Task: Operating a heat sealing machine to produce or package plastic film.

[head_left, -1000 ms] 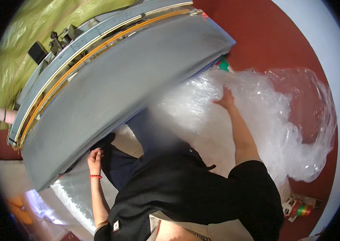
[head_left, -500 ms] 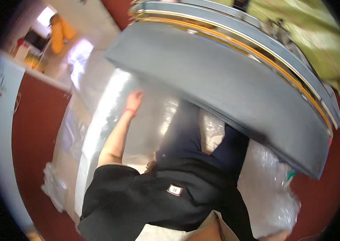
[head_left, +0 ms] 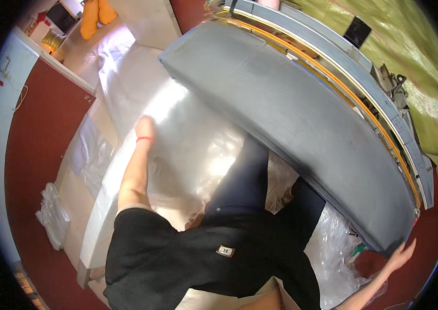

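compared with half a second earlier, both arms sit lower and wider in the head view, and the right hand, then out of sight, now shows at the lower right. left hand lies palm down on the clear plastic sheet that covers the long white tabletop; its grip is released, fingers flat, clenched on nothing. a red band circles that wrist. right hand is open with fingers spread at the near end of the long grey padded panel; whether it touches the panel edge cannot be told.

panel position: it runs from upper centre to lower right, leaning over the plastic-covered tabletop, with a grey frame with an orange strip just behind its far edge. loose crumpled plastic wrap lies below the panel's near end, beside the person's dark trousers.

handling notes, as judgement:
- keep the left palm flat so the sheet stays taut and does not bunch.
- take the panel end with the whole right hand, not the fingertips, since the piece is long and likely to swing.
- watch the loose wrap near the feet; it looks slippery.

yellow-green sheeting hangs beyond the frame, and a small bundle of plastic rests on the red floor at left.
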The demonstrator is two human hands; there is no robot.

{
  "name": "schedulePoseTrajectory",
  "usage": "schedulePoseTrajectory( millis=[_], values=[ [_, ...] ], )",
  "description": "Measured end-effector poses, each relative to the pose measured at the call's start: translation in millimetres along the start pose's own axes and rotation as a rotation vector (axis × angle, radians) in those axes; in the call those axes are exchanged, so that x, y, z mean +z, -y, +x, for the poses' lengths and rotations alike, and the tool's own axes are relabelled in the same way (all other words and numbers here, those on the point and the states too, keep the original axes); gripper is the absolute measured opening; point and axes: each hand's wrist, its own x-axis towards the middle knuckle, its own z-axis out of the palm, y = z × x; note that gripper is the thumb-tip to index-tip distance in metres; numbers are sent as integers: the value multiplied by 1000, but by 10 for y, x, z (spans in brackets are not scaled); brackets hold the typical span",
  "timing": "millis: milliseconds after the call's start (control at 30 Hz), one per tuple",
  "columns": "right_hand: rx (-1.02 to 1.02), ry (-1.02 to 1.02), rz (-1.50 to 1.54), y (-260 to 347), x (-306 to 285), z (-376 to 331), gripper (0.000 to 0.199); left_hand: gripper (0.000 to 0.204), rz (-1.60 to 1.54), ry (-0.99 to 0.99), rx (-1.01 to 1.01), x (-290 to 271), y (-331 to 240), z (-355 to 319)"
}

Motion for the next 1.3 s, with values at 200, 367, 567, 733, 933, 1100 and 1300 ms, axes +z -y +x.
schedulePoseTrajectory(
  millis=[200,367,567,733,933,1100,1300],
  values=[
    [-240,27,527,2300,-67,535,25,5,-752,50,-18,-695,-434,-581],
    [-658,264,1225,4053,-416,489,22,8,-878,59,732,-1642,-1906,-1203],
    [-408,957,2054,4680,-651,187,52,10,-882,-136,1366,-2516,-2921,-1422],
    [-204,1178,2040,4164,-430,95,15,11,-1131,77,1268,-2502,-3155,-1370],
    [3,1015,2081,3621,-533,240,7,22,-946,1017,1098,-2703,-3547,-1316],
    [-152,1005,1752,3223,-558,131,12,12,-995,628,1182,-2881,-3782,-1078],
    [-20,804,800,1786,-363,-246,7,7,-1305,313,856,-3012,-3634,-853]
  ],
)
